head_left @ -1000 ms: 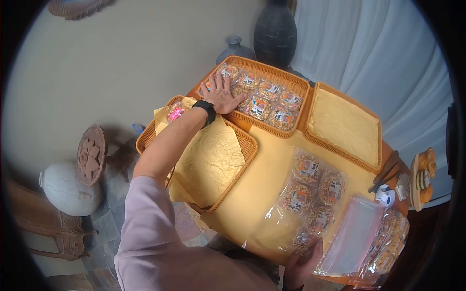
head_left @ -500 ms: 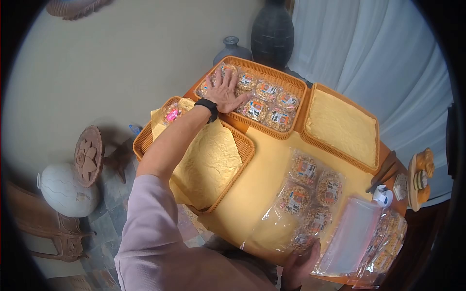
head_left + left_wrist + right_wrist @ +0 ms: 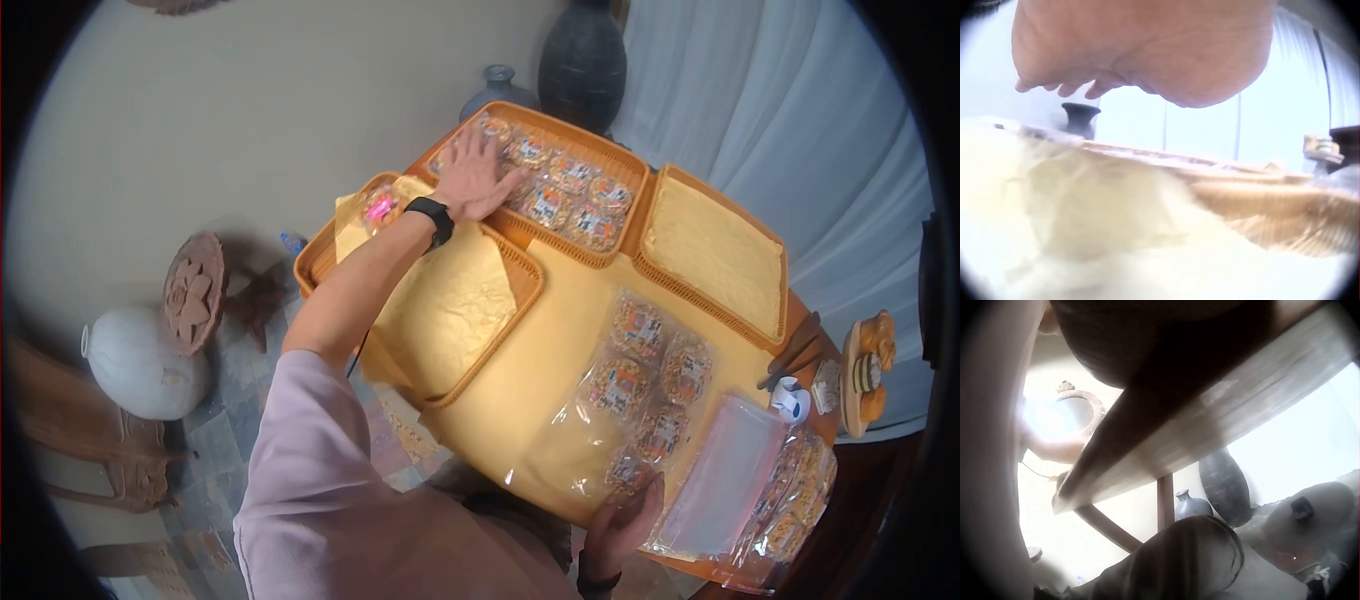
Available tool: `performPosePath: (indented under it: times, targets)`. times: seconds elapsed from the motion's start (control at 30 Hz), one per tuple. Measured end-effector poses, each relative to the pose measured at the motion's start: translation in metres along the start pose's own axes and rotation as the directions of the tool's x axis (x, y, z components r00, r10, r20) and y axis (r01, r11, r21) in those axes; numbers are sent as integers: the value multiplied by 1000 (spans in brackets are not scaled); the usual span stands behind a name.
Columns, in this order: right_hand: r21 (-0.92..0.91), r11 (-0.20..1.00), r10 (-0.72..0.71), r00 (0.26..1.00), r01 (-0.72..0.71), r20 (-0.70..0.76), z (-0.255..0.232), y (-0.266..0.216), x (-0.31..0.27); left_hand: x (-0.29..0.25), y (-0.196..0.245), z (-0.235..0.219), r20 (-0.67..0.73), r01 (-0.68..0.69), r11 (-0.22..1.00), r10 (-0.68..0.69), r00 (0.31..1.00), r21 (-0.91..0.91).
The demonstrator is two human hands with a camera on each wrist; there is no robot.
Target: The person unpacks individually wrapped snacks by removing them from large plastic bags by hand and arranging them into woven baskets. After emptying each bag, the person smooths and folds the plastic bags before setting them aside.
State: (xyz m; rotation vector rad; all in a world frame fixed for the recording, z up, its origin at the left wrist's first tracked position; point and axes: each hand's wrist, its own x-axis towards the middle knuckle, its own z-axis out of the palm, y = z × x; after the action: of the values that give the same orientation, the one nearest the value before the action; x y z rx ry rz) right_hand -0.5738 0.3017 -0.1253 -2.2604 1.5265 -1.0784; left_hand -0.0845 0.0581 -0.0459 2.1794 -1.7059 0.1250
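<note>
My left hand, with a black watch at its wrist, spreads its fingers over the left end of a wicker tray and holds nothing. Rows of individually wrapped round snacks fill that tray, some hidden under the hand. The left wrist view shows the palm raised over a blurred stretch of yellow paper. At the near table edge my right hand lies with relaxed fingers by the lower end of a clear plastic bag, which contains several wrapped snacks.
A wicker basket with crumpled yellow paper and a pink-labelled packet stands left. A paper-lined tray sits at the far right. Flat clear bags, a white-and-blue item and more wrapped snacks lie along the right edge.
The head view has shifted slightly. My left hand has drawn back a little toward the tray's left end, fingers still spread. My right hand stays by the bag.
</note>
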Motion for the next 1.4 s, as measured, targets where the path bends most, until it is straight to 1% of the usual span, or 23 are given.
performPosePath:
  times: [0.1,0.13,0.17,0.2,0.27,0.33,0.4,0.5,0.57,0.63,0.67,0.73,0.77,0.83,0.97,1.03,1.07,1.13,1.17,1.23,1.27,1.33,1.4]
  targets:
    - [120,993,7,1000,-4,-26,3,1,0,-43,28,-36,-24,-65,992,63,998,-110]
    - [85,996,12,1000,-12,2,0,-2,0,-65,49,-61,-9,-48,927,49,999,-373]
    - [39,999,26,999,-27,27,-5,-3,-1,-82,62,-68,16,-23,788,42,999,-615]
    - [-9,1000,13,999,-13,36,-5,0,-3,-97,58,-52,-97,-128,753,86,992,-646]
    - [-11,1000,12,999,-12,36,-7,-3,1,-144,83,-72,8,-60,659,100,995,-750]
    - [-54,998,-18,1000,19,20,-7,-5,6,-191,107,-91,105,-33,657,170,980,-754]
    - [-39,999,6,1000,-6,4,-5,-5,5,-234,125,-99,143,-75,621,293,945,-780]
    - [-6,1000,31,999,-31,-28,-4,-9,11,-288,145,-93,258,22,443,480,838,-896]
    - [4,998,61,997,-61,-38,-7,-12,11,-311,164,-84,315,11,469,576,754,-883]
    - [41,996,82,997,-81,-11,-9,-10,10,-332,184,-61,164,-286,543,636,754,-790]
    - [75,995,72,997,-70,-18,-8,-7,8,-334,193,-53,157,-294,527,652,742,-797]
    - [77,994,75,997,-74,-7,-12,-9,9,-333,210,-41,140,-369,685,566,813,-629]
    - [93,993,71,997,-72,15,-13,-10,9,-333,218,-34,135,-386,674,584,800,-630]
    - [113,989,92,996,-90,-10,-12,-9,7,-332,230,-20,159,-288,708,493,855,-645]
    - [119,988,101,994,-95,-41,-8,-7,5,-325,241,-12,157,-268,694,483,861,-668]
    - [127,987,109,992,-100,-64,-9,-6,3,-323,246,-10,206,-122,699,366,907,-704]
    - [115,990,93,994,-86,-57,-10,-7,3,-323,248,-8,207,-137,697,385,899,-704]
    - [108,991,83,995,-76,-60,-11,-8,4,-327,250,-1,202,28,522,279,939,-852]
    - [122,991,67,996,-59,-65,-11,-8,4,-330,249,7,202,20,526,290,936,-850]
    - [143,989,57,995,-45,-76,-12,-7,5,-334,249,21,295,248,274,148,944,-929]
    - [112,993,34,995,-24,-89,-12,-7,6,-333,250,22,293,242,283,154,944,-928]
    - [93,996,19,993,-9,-112,-12,-6,6,-330,254,19,471,477,-88,79,878,-874]
    - [85,996,-22,995,30,-100,-13,-3,6,-329,250,18,477,480,-34,70,876,-877]
